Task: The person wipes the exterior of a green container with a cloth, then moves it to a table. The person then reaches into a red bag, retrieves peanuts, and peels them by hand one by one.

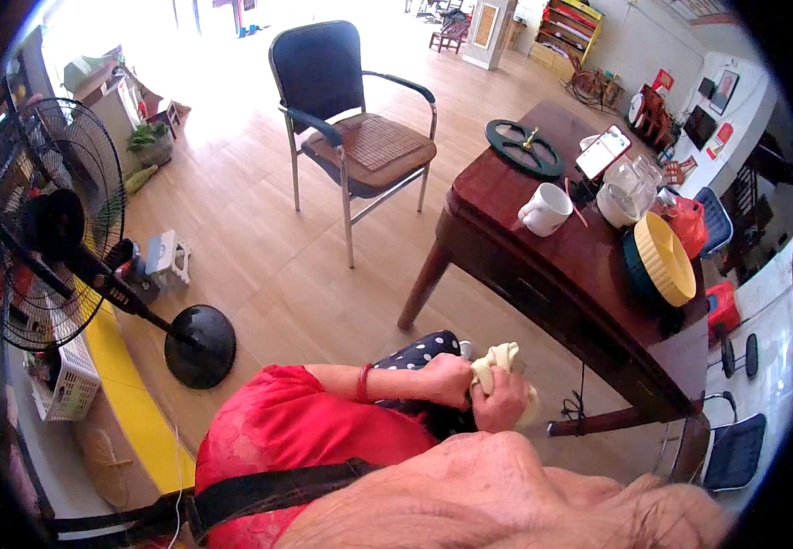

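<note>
A bunched, pale yellow cloth-like piece [495, 360] is held above my lap, beside the dark table. My left hand [447, 380], with a red bangle on its wrist, is closed against the left side of the piece. My right hand [499, 400] is wrapped round its lower part, fingers curled. Both hands touch each other or nearly so. Folds stick out at the top and to the right of the fingers. Beneath the hands lies dark fabric with white dots [428, 352] over my legs. What the palms cover is hidden.
A dark red wooden table [506, 261] stands at right, bearing a white mug [546, 209], a phone [603, 152], a glass jug [632, 188] and a yellow round container [664, 259]. A metal-framed armchair [369, 146] stands ahead. At left is a black standing fan [200, 346].
</note>
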{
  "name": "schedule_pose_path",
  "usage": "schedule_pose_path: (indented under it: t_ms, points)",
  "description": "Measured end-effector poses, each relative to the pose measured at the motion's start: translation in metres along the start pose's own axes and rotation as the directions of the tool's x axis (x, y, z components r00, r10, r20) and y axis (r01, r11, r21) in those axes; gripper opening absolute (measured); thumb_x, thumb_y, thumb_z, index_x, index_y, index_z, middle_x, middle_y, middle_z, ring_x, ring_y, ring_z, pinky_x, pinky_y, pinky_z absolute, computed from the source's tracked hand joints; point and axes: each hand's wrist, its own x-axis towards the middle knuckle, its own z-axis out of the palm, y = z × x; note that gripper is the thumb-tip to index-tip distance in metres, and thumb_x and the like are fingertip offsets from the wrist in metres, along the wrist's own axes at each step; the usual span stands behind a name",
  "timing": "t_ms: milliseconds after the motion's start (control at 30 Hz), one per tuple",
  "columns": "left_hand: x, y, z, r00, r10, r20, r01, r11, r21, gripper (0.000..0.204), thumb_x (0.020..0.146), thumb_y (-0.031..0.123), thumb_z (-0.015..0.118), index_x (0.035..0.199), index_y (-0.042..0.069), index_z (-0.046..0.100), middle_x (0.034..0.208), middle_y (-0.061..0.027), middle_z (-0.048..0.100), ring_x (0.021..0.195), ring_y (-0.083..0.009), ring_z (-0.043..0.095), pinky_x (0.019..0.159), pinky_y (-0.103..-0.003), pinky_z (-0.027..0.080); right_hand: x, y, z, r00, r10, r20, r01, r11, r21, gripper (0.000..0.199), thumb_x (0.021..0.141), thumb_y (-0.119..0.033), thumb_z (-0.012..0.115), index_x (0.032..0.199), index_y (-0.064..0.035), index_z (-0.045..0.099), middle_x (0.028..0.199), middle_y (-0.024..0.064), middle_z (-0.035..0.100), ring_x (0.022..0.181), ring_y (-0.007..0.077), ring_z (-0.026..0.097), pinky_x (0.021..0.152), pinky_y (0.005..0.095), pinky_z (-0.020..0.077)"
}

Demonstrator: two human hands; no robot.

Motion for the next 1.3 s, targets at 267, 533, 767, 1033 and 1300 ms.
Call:
schedule_pose_path:
  t_ms: [267, 533, 767, 1033, 1300]
  points:
    - [-0.022, 0.011, -0.039, 0.998, 0.041, -0.045, -0.046, 0.994, -0.099, 0.041, 0.059, 0.032, 0.073, 0.088, 0.007, 0.057, 0.073, -0.0183, 0.062, 0.072, -0.0358, 0.062, 0.063, -0.043, 0.049, -0.024, 0.075, 0.009, 0.8, 0.575, 0.168, -0.568, 0.64, 0.516, 0.03, 0.079, -0.017, 0.055, 0.105, -0.0021, 0.059, 0.098, 0.0162, 0.061, 0.089, 0.0311, 0.059, 0.079, 0.04, 0.0453]
    - [-0.032, -0.03, -0.052, 0.991, -0.031, -0.132, -0.021, 0.928, -0.373, 0.047, 0.054, 0.028, 0.08, 0.086, 0.001, 0.058, 0.074, -0.0104, 0.059, 0.072, -0.0185, 0.059, 0.067, -0.032, 0.047, -0.096, 0.125, 0.084, 0.503, 0.538, 0.676, -0.334, -0.6, 0.727, 0.043, 0.089, -0.037, 0.049, 0.119, -0.0064, 0.054, 0.111, 0.0084, 0.06, 0.096, 0.0236, 0.059, 0.082, 0.0375, 0.0485]
    - [-0.045, 0.011, -0.067, 0.85, -0.205, -0.485, -0.187, 0.744, -0.642, 0.043, 0.058, 0.023, 0.077, 0.087, 0.0, 0.056, 0.076, -0.0085, 0.06, 0.072, -0.0141, 0.056, 0.068, -0.031, 0.047, -0.113, 0.074, 0.166, 0.682, 0.457, 0.57, -0.112, -0.706, 0.7, 0.044, 0.088, -0.039, 0.051, 0.123, -0.0111, 0.051, 0.121, 0.0045, 0.054, 0.109, 0.022, 0.05, 0.091, 0.0363, 0.0443]
    - [-0.041, 0.04, -0.031, 0.7, 0.32, -0.639, -0.518, 0.843, -0.145, 0.052, 0.051, 0.032, 0.086, 0.083, 0.004, 0.055, 0.067, -0.0096, 0.056, 0.063, -0.0256, 0.058, 0.057, -0.034, 0.047, -0.115, 0.049, 0.119, 0.896, 0.09, 0.435, -0.062, -0.945, 0.322, 0.046, 0.088, -0.045, 0.05, 0.12, -0.0116, 0.048, 0.112, 0.0028, 0.052, 0.102, 0.018, 0.047, 0.088, 0.0299, 0.042]
    - [-0.022, 0.084, -0.047, 0.396, 0.916, -0.072, -0.916, 0.388, -0.103, 0.033, 0.06, 0.026, 0.077, 0.076, 0.01, 0.053, 0.069, -0.0039, 0.048, 0.066, -0.022, 0.051, 0.062, -0.036, 0.035, -0.131, 0.012, 0.012, 0.806, 0.309, 0.506, -0.101, -0.769, 0.631, 0.045, 0.088, -0.045, 0.049, 0.114, -0.0087, 0.049, 0.099, 0.0036, 0.052, 0.089, 0.0163, 0.049, 0.078, 0.0292, 0.0442]
